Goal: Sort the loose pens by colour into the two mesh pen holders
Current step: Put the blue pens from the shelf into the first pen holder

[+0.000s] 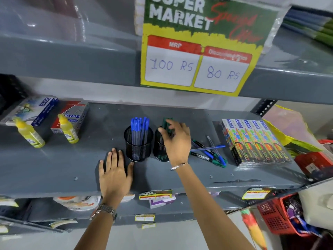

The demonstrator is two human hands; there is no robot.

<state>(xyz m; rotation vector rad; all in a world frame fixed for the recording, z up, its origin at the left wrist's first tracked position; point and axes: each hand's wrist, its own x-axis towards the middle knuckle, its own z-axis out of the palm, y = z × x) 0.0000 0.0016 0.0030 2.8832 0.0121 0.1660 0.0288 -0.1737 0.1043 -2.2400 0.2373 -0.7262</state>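
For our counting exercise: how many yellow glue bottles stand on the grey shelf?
2. One yellow glue bottle stands at the far left of the grey shelf; the other stands just right of it, before the red box. Others may be hidden out of frame.

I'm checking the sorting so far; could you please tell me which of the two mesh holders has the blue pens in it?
The left holder, beside the left hand, holds the blue pens. The right holder, partly hidden by the right hand, holds green ones.

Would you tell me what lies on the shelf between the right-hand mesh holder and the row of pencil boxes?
In the head view, a loose pile of blue and green pens lies between the right-hand mesh holder and the pencil boxes.
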